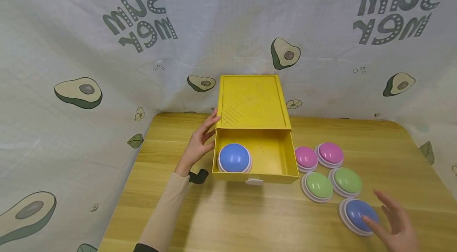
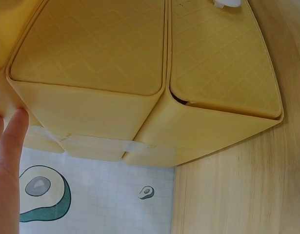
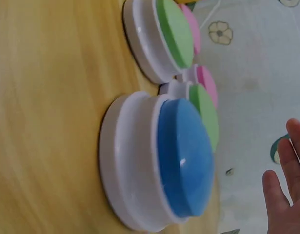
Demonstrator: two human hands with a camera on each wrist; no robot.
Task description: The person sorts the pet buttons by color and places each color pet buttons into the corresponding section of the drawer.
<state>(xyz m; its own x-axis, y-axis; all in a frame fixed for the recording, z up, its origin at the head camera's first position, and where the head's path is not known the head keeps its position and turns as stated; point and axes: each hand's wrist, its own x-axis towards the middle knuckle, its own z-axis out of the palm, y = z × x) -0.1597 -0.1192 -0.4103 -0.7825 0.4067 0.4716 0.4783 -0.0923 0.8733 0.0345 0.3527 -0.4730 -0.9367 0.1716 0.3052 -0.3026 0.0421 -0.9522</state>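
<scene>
A yellow drawer cabinet [image 1: 255, 101] stands at the table's back edge with its top drawer [image 1: 273, 152] pulled out. Inside that drawer, on the left, sits a blue dome button [image 1: 234, 158] with a white base. My left hand [image 1: 198, 145] rests against the cabinet's left side; in the left wrist view its fingers [image 2: 15, 136] are fairly straight. Another blue dome button [image 1: 361, 214] lies on the table at the right. Just beside it hovers my right hand [image 1: 394, 222], thumb and fingers spread, holding nothing. The right wrist view shows a gap between that hand and the blue button [image 3: 189, 161].
Two pink buttons [image 1: 331, 153] and two green buttons [image 1: 347, 181] lie on the wooden table [image 1: 285, 224], right of the cabinet. A printed cloth [image 1: 185, 18] hangs behind and to the left. The drawer's white knob [image 1: 254, 181] faces the front.
</scene>
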